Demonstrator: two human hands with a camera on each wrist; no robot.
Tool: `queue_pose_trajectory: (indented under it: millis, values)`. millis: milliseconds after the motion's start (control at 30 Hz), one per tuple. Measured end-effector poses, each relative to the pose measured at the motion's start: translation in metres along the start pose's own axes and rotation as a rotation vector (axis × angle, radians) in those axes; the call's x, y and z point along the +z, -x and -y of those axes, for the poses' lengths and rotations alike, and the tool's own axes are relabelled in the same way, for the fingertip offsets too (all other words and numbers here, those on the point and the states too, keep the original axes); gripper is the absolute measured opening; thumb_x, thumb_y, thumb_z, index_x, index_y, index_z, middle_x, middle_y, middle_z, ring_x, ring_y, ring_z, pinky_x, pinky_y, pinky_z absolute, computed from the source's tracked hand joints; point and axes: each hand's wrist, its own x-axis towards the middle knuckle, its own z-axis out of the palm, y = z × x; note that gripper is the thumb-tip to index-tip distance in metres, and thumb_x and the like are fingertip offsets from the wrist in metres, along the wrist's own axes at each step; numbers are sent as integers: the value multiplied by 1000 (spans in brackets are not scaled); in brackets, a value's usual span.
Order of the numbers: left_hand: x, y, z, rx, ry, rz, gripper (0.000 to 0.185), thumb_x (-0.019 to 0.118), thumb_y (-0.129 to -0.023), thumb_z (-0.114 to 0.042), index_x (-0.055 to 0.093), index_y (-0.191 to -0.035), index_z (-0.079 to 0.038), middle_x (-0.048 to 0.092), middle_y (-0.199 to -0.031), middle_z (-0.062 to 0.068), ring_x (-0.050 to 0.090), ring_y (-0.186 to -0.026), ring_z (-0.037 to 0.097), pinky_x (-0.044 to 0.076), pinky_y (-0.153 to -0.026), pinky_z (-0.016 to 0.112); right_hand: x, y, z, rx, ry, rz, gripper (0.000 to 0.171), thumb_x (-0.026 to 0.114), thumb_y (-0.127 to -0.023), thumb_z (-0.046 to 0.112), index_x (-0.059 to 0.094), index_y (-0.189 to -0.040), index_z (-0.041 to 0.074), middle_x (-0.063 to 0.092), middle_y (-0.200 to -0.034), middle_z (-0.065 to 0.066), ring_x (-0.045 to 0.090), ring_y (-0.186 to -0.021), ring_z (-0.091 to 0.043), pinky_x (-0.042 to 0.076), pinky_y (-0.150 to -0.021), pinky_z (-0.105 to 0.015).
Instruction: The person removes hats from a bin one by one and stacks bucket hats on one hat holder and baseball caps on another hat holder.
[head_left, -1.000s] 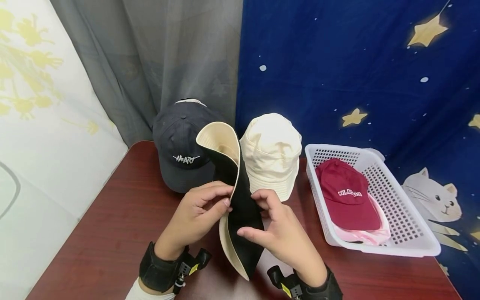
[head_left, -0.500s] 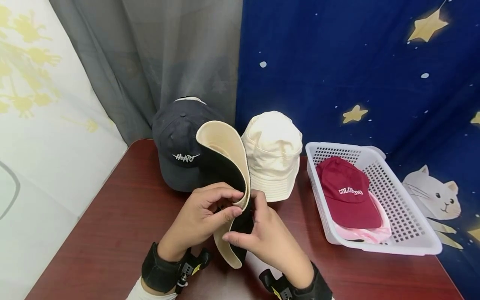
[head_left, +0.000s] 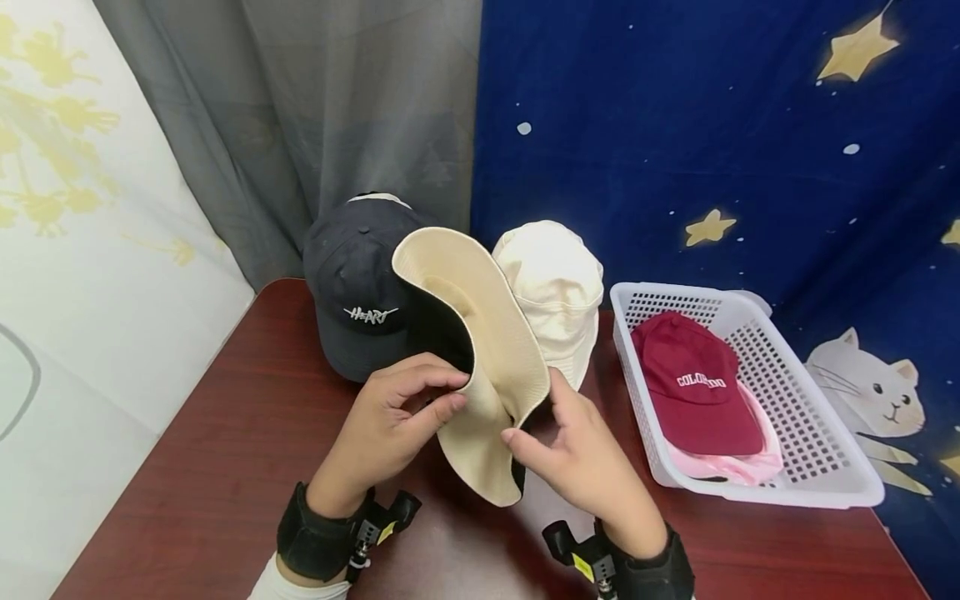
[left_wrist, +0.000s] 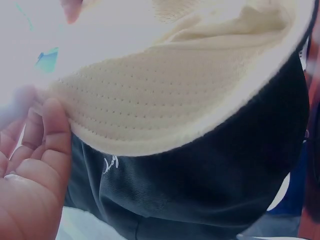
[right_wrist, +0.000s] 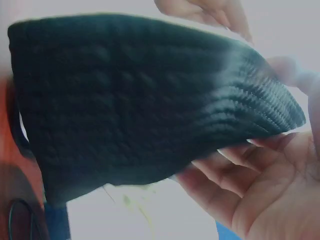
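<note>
A bucket hat (head_left: 495, 350), black outside with a cream lining, is held up between both hands with its opening toward the head camera. My left hand (head_left: 393, 421) pinches the left part of its brim between thumb and fingers. On the right, my right hand (head_left: 581, 446) grips the opposite brim, thumb on the cream side and fingers behind. Stitched rows on the cream brim (left_wrist: 130, 115) and small white embroidery (left_wrist: 111, 164) on the black side show in the left wrist view. From the right wrist, the brim's black face (right_wrist: 115, 105) fills much of the view.
Behind the bucket hat stand a dark navy cap (head_left: 360, 275) lettered HEART and a cream hat (head_left: 558, 275). At right, a white plastic basket (head_left: 832, 433) holds a maroon cap (head_left: 690, 383) over a pink item (head_left: 757, 467). Curtains hang behind the brown table (head_left: 217, 433).
The bucket hat has turned from edge-on to show its cream inside, its brim spread wider. The right hand has shifted right, now on the brim's right edge; the left hand keeps its hold.
</note>
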Motion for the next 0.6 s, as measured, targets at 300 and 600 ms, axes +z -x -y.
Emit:
queue_pose_trajectory:
  millis: [300,600]
  values:
    - [-11,0,-1,-11,-37,-101,25,73,-80,15,72,-100,0,66,-94,7,58,-77,13,47,-58,21,-17,-2,-9,-97,-134,-127,38,63,-82,-12,67,-116,6,61,-113,-5,55,-99,-18,49,-74,-22]
    - [-24,1,0,44,-25,-193,19,71,-83,14,71,-100,6,65,-94,9,57,-76,13,47,-60,20,-31,4,-11,47,-159,-276,19,59,-93,-7,73,-100,3,67,-98,-6,62,-88,-18,51,-69,-23]
